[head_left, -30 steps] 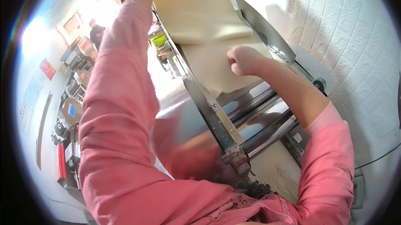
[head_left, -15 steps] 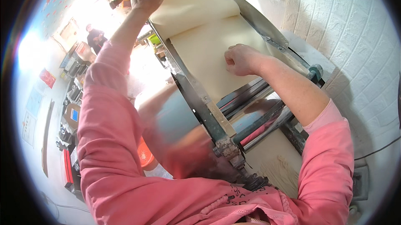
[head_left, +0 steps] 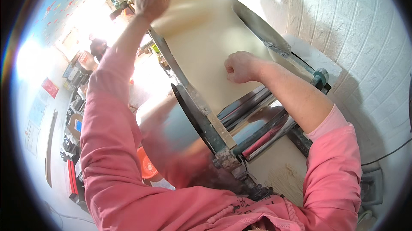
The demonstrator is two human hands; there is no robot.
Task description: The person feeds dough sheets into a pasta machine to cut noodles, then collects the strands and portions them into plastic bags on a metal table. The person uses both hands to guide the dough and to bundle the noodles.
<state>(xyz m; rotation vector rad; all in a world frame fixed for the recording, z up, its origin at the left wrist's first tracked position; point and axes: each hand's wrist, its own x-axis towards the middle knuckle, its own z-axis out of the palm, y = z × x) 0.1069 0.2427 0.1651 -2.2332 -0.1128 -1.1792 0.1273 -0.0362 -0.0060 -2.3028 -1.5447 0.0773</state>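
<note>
A wide, pale yellow dough sheet (head_left: 201, 46) lies along the sloping feed tray of a noodle machine (head_left: 223, 154), running down to its rollers (head_left: 244, 106). Far up the tray, at the sheet's left edge, is my left hand (head_left: 153, 1). Motion smears its fingers, so their grip is unclear. My right hand (head_left: 242, 67) is curled into a loose fist over the lower part of the sheet, just above the rollers, with nothing visible in it. Below the rollers, thin cut noodles (head_left: 285, 181) lie on a pale surface.
Metal side rails (head_left: 184, 83) flank the sheet. A large shiny rounded housing (head_left: 167, 132) stands left of the machine, with an orange basin (head_left: 147, 164) beyond it. White textured wall (head_left: 339, 25) borders the right. Another person (head_left: 98, 47) is at the far left.
The fold across the upper sheet has gone, and the dough there lies smoother. My left hand has shifted slightly down and right; my right hand has moved slightly left and down.
</note>
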